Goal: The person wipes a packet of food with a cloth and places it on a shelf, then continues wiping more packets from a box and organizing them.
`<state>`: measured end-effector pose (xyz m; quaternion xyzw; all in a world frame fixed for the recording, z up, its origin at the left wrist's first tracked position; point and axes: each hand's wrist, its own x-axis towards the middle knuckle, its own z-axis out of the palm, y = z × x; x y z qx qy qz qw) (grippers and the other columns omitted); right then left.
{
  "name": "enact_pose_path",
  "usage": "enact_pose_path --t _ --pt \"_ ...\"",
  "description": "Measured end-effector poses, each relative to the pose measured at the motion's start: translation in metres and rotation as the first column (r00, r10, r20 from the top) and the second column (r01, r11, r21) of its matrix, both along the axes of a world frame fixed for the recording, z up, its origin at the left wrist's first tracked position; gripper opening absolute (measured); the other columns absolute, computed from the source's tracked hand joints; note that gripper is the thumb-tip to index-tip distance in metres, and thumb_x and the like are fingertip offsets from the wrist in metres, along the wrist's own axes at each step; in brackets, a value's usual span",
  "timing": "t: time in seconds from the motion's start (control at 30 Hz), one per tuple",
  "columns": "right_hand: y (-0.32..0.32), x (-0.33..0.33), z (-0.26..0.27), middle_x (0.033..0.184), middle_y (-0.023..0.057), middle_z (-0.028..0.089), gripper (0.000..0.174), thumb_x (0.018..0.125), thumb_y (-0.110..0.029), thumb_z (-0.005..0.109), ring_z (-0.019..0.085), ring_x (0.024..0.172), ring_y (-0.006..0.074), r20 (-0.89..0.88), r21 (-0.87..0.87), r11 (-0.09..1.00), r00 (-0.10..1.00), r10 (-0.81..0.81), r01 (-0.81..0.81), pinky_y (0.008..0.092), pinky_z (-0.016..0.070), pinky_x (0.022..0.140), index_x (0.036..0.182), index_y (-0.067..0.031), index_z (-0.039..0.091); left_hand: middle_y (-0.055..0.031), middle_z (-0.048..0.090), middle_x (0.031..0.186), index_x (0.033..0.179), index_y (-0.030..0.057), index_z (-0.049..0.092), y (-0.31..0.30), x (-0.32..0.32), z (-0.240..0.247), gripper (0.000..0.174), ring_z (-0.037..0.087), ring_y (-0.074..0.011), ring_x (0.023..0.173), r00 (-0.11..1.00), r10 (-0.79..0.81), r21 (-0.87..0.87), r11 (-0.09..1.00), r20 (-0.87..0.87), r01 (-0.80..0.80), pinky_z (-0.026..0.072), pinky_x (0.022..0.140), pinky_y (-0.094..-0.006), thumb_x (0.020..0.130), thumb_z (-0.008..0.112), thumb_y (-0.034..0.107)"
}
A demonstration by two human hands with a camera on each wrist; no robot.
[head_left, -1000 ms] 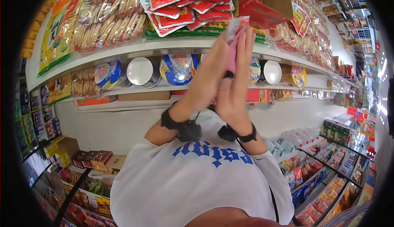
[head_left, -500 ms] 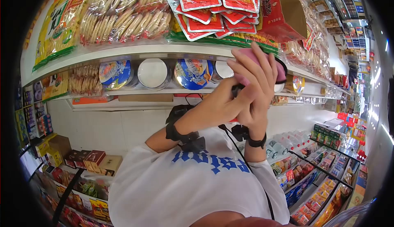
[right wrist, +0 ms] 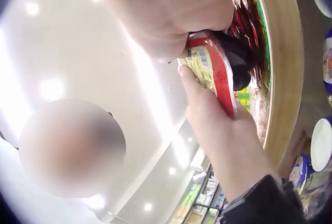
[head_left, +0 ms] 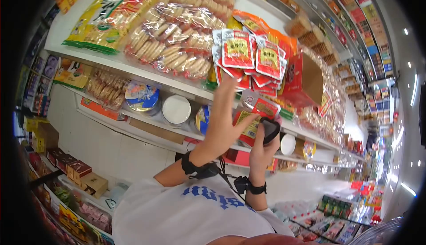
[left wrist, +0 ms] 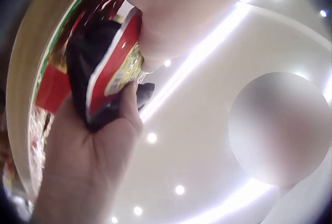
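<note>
A red packet with a yellow label (head_left: 246, 133) lies between the two hands. My left hand (head_left: 218, 120) holds it between thumb and palm, the other fingers stretched upward. In the right wrist view that thumb lies along the packet (right wrist: 222, 81). My right hand (head_left: 262, 155) grips a black-rimmed, pinkish object (head_left: 271, 129) against the packet's right side. The left wrist view shows the right thumb at the packet's edge (left wrist: 120, 60) and dark material (left wrist: 78, 73) behind it. Most right-hand fingers are hidden. Red packets (head_left: 238, 50) lie piled on the shelf beyond.
A white shelf edge (head_left: 153, 74) runs behind the hands. On it are bagged biscuits (head_left: 171, 45), a yellow bag (head_left: 106, 21) and an opened red box (head_left: 301, 78). Round tubs (head_left: 176, 110) stand on the level below. Small brown boxes (head_left: 80, 170) stand lower left.
The head view has shifted and tilted, showing more of the shelf top. The hands have moved apart from their clasped pose, and the red packet now shows between them.
</note>
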<state>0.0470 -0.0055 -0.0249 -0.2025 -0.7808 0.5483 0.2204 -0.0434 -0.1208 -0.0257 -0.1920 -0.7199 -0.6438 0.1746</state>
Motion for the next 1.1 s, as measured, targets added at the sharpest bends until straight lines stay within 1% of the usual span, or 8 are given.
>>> enact_pose_path --t 0.17,0.3,0.47,0.67,0.8,0.87,0.97,1.1 --pt "-0.011 -0.008 0.034 0.166 0.0281 0.019 0.065 0.099 -0.031 0.048 0.014 0.156 0.0448 -0.240 0.394 0.864 0.872 0.427 -0.314 0.0549 0.0143 0.123 0.156 -0.0007 0.039 -0.0129 0.023 0.166 0.163 0.0046 0.015 0.022 0.036 -0.004 0.080 0.025 -0.0221 0.152 0.449 -0.866 0.729 0.452 0.221 0.513 0.0221 0.125 -0.0375 0.107 0.017 0.062" --pt "0.027 -0.013 0.067 0.162 0.0205 0.036 0.062 0.089 -0.026 0.059 0.023 0.152 0.0467 -0.087 0.691 0.694 0.929 0.359 -0.203 0.0581 0.0169 0.122 0.148 -0.0070 0.053 -0.0107 0.038 0.159 0.159 0.0010 0.024 0.039 0.061 0.039 0.090 0.043 -0.0233 0.142 0.396 -0.859 0.806 0.471 0.326 0.358 0.0339 0.119 -0.0395 0.103 0.015 0.070" --pt "0.053 0.026 0.065 0.157 0.0158 0.044 0.059 0.086 -0.019 0.065 0.029 0.150 0.0432 0.006 0.772 0.558 0.882 0.471 -0.304 0.0590 0.0224 0.121 0.144 -0.0077 0.057 -0.0168 0.055 0.142 0.151 0.0043 0.039 0.071 0.032 0.066 0.077 0.052 -0.0271 0.135 0.327 -0.945 0.977 0.046 -0.025 0.207 0.0434 0.113 -0.0385 0.105 0.032 0.065" --pt "0.074 0.058 0.045 0.153 0.0186 0.045 0.065 0.089 -0.011 0.069 0.046 0.139 0.0332 -0.281 0.381 0.925 0.951 0.130 -0.014 0.0495 0.0323 0.117 0.150 -0.0033 0.047 -0.0176 0.048 0.153 0.154 -0.0026 0.035 0.133 0.042 0.069 0.064 0.051 -0.0247 0.137 0.253 -0.965 0.973 -0.004 -0.065 0.232 0.0378 0.117 -0.0383 0.110 0.040 0.044" --pt "0.117 0.074 0.033 0.126 0.0098 0.063 0.057 0.096 -0.015 0.071 0.060 0.112 0.0135 -0.170 -0.372 0.923 0.985 0.038 -0.100 0.0289 0.0476 0.098 0.145 0.0036 0.049 -0.0087 0.066 0.127 0.138 0.0004 0.055 0.138 0.047 0.064 0.051 0.065 -0.0125 0.109 0.502 -0.827 0.672 0.524 0.254 0.523 0.0534 0.091 -0.0296 0.108 0.051 0.041" --pt "0.132 0.081 0.020 0.111 0.0066 0.068 0.039 0.096 -0.011 0.072 0.062 0.103 0.0118 -0.278 -0.282 0.957 0.960 -0.018 -0.064 0.0274 0.0497 0.093 0.130 0.0043 0.061 -0.0032 0.071 0.111 0.131 -0.0004 0.059 0.141 0.046 0.064 0.041 0.066 -0.0086 0.098 0.659 -0.678 0.281 0.735 0.326 0.617 0.0545 0.084 -0.0290 0.105 0.061 0.030" --pt "0.149 0.092 0.018 0.100 0.0038 0.070 0.031 0.096 -0.014 0.073 0.062 0.089 0.0088 -0.233 -0.354 0.924 0.942 -0.241 0.148 0.0255 0.0504 0.081 0.119 0.0048 0.066 -0.0037 0.072 0.104 0.126 -0.0014 0.062 0.145 0.051 0.047 0.034 0.066 -0.0079 0.090 0.629 -0.745 0.019 0.648 0.220 0.761 0.0560 0.076 -0.0286 0.098 0.070 0.016" --pt "0.143 0.105 0.031 0.089 0.0005 0.068 0.026 0.094 -0.014 0.074 0.057 0.081 0.0049 -0.199 -0.272 0.961 0.974 -0.106 0.049 0.0232 0.0474 0.071 0.111 0.0052 0.067 -0.0093 0.074 0.112 0.123 -0.0023 0.065 0.139 0.055 0.066 0.034 0.070 -0.0123 0.097 0.599 -0.722 0.226 0.684 0.345 0.694 0.0577 0.085 -0.0289 0.093 0.075 0.009"
